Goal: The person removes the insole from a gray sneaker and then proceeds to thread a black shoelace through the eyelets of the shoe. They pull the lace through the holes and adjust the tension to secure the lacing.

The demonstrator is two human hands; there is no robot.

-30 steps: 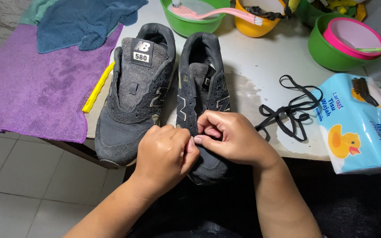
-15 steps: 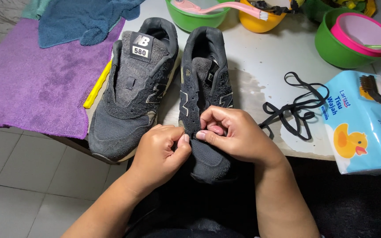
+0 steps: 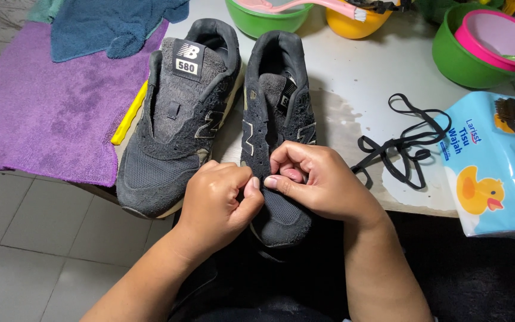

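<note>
Two dark grey suede shoes without laces lie side by side on a white table point(image 3: 365, 71), toes towards me. My left hand point(image 3: 219, 200) and my right hand point(image 3: 320, 182) meet over the right shoe point(image 3: 278, 89), near its toe. Both hands' fingertips are pinched together at the lowest eyelets. What sits between the fingertips is hidden. The left shoe point(image 3: 174, 125) lies untouched just left of my left hand. A loose black lace point(image 3: 400, 149) lies on the table to the right of my right hand.
A blue tissue pack point(image 3: 490, 179) with a dark brush point(image 3: 511, 113) on it sits at the right edge. Green point(image 3: 266, 21), yellow point(image 3: 353, 24) and pink-lidded green point(image 3: 466, 59) bowls stand at the back. A purple towel point(image 3: 49, 113), a blue cloth point(image 3: 108, 21) and a yellow stick point(image 3: 129, 113) lie left.
Both hands stay at the right shoe's lower eyelets; the fingers have only shifted slightly. The shoes and the lace have not moved.
</note>
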